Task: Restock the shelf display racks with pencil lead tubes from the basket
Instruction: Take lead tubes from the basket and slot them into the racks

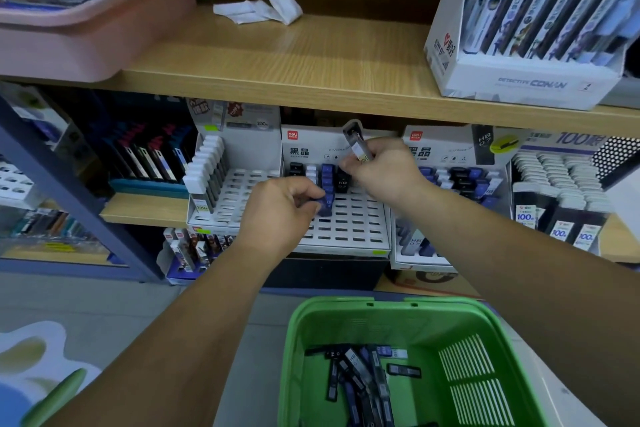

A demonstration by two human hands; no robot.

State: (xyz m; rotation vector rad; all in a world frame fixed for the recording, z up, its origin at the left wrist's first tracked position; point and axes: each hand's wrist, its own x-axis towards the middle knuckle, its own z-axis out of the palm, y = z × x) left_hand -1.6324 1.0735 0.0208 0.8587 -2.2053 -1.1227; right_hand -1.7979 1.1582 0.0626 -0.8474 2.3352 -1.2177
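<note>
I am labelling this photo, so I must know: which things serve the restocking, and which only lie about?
For the job: green plastic basket; dark lead tubes inside it; white slotted display rack; blue tube pinched by the left hand; dark tube held by the right hand.
Lying about: crumpled white paper; pink plastic tub; white cardboard pen box.

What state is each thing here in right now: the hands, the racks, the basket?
Left hand: pinches a blue tube at the middle rack.
Right hand: holds a dark tube, raised above it.
Middle rack: partly filled, front slots vacant.
Green basket: tubes lying loose inside.
</note>
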